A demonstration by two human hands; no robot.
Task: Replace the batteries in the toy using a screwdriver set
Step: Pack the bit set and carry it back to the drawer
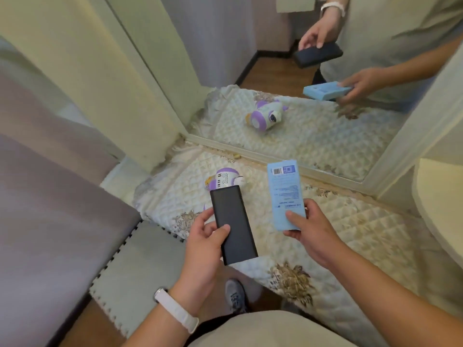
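Toy (223,179), purple and white, lay on the quilted cover (350,234), near that cover's left edge and just short of the mirror (313,141) frame. Left hand (208,246), a white wristband (175,309) on its wrist, was raised over the cover, thumb and fingers curled round the lower half of a black case (233,224) whose far end overlapped the toy in view. Right hand (310,231), apart from the left, pinched the near end of a blue box (285,194), thumb on top, far end pointing toward the mirror. Bare quilt showed between the 2 hands and stretched right along the mirror frame.
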